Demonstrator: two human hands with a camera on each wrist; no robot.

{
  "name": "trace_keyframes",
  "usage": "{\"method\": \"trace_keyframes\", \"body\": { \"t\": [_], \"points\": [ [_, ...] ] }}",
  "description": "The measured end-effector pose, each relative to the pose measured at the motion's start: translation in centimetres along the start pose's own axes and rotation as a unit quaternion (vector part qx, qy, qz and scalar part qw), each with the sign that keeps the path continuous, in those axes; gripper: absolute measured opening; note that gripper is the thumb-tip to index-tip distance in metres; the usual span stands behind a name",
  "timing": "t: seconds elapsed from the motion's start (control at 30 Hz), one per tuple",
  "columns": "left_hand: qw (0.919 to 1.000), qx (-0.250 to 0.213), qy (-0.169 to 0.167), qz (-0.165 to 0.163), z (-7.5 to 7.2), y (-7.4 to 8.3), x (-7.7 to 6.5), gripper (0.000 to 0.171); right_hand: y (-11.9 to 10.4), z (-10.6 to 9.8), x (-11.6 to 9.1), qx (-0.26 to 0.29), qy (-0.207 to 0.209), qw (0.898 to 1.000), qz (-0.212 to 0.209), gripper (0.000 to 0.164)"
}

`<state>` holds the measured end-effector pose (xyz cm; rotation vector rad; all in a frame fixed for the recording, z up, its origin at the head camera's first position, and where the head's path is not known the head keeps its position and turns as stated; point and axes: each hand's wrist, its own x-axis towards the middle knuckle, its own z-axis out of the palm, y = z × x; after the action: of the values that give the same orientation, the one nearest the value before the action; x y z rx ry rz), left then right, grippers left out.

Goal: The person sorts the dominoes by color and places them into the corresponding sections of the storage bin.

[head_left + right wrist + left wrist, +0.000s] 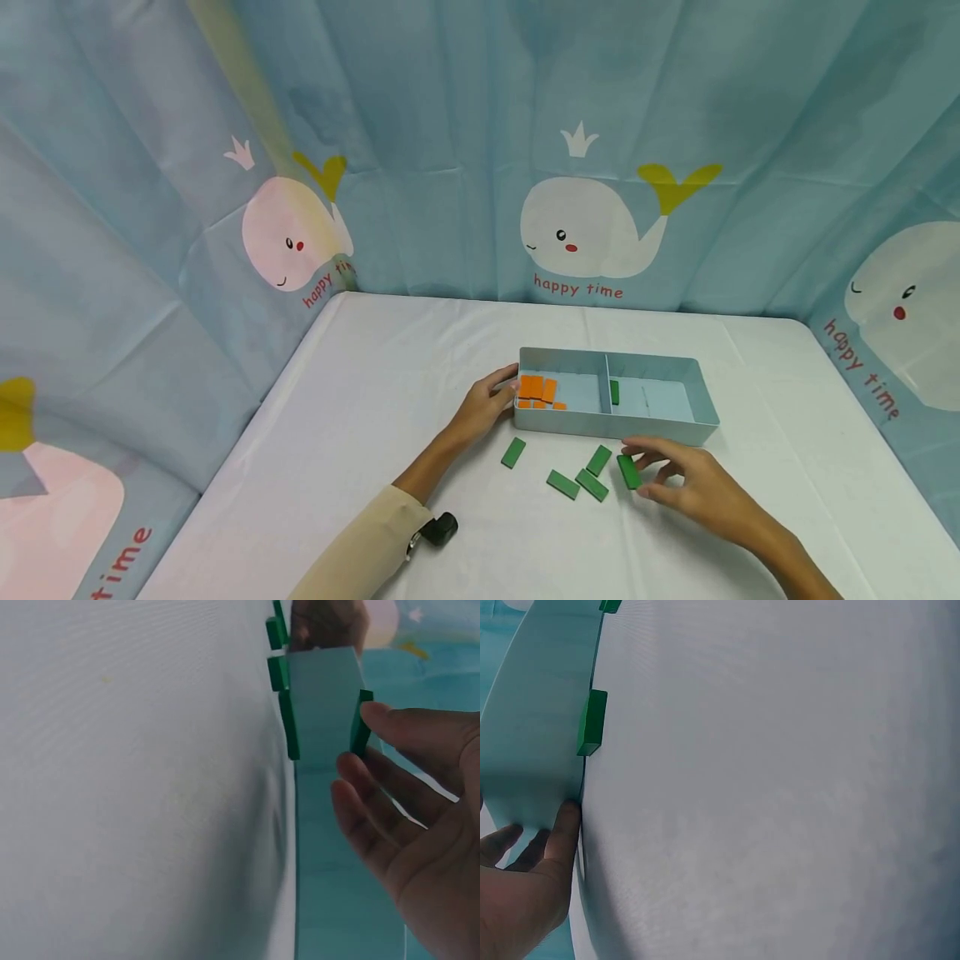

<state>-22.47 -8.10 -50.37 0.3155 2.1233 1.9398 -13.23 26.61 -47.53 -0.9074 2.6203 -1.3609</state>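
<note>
My right hand [693, 483] pinches a green block [628, 472] between thumb and fingers, close in front of a light blue two-compartment box [600, 423]. In the right wrist view the pinched block [361, 724] stands upright at the thumb tip. Resting against the box's left end is my left hand [482, 408], its fingertips on the end wall; the left wrist view shows these fingers [564, 832] spread and fairly straight. Several orange blocks [534, 386] sit in the left compartment. One green block [615, 392] stands by the divider in the right compartment.
On the white table [420, 350], in front of the box, lie several loose green blocks: one [513, 452] near the left hand, others such as this one [562, 484] grouped nearer the right hand. A whale-print curtain [450, 208] surrounds the table's back and sides.
</note>
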Motion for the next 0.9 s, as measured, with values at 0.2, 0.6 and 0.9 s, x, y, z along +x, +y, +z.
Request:
{"method": "trace_keyframes", "body": {
  "t": [0.2, 0.6, 0.9],
  "points": [
    [1.0000, -0.002, -0.002, -0.006, 0.0, 0.2, 0.0, 0.057, 0.0, -0.6, 0.3, -0.017, 0.041, 0.999, -0.022, 0.055],
    [0.9999, 0.011, 0.000, -0.010, 0.0, 0.2, 0.1, 0.056, -0.1, -2.4, 1.3, -0.040, 0.097, 0.994, -0.015, 0.061],
    [0.9999, -0.004, -0.004, -0.009, -0.2, 0.1, 0.0, 0.057, 0.2, -3.6, 2.2, -0.057, 0.121, 0.991, -0.011, 0.060]
  ]
}}
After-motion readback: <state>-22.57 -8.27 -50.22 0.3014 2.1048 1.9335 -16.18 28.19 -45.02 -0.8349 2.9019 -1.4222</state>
